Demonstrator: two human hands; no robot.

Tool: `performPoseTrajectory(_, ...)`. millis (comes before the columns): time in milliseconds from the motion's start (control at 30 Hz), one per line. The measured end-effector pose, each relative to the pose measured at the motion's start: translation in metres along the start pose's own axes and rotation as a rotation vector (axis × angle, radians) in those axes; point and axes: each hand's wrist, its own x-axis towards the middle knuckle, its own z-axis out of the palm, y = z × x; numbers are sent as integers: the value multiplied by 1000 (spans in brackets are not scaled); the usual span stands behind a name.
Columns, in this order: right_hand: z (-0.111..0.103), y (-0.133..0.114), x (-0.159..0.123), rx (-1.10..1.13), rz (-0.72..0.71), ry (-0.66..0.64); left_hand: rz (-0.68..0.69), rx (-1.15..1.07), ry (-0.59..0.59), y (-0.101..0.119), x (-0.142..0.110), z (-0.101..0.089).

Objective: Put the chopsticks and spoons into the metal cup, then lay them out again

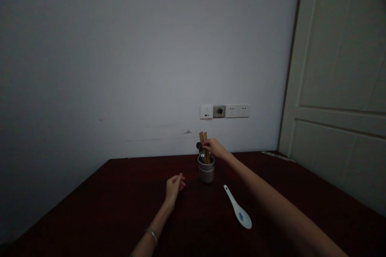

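Observation:
A grey cylindrical utensil holder [206, 174] stands upright on the dark red table [120, 200]. Several wooden chopsticks [206, 136] and small metal spoons [199, 145] stick up from it, the spoons with their round bowls at the top. My right hand [213, 147] reaches over the holder from the right, its fingertips pinched on a metal spoon by the bowl end. To the left of the holder, my left hand [173, 186] rests by the tabletop with its fingers curled in and nothing visible in them. A white ceramic soup spoon [238, 209] with a blue mark lies in front of the holder, slightly right.
Behind the table rises a pale wall [135, 68] with socket plates [237, 111] above the holder. At the right stands a panelled white door [337, 88]. A flat printed strip [277, 156] lies along the table's back right edge.

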Motion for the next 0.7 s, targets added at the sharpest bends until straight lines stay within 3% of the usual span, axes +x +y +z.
performPoseTrajectory(267,-5,1,-2,-17,-6,-17,2,-23,-10,0,1,1)
performPoseTrajectory(467,-20,2,-9,-2,-22,69,0,-1,-6,0,1,0)
performPoseTrajectory(633,-31,12,-40,87,42,242,2,32,-39,4,-3,1)
performPoseTrajectory(700,-31,17,-62,135,79,251,28,91,-73,9,-7,4)
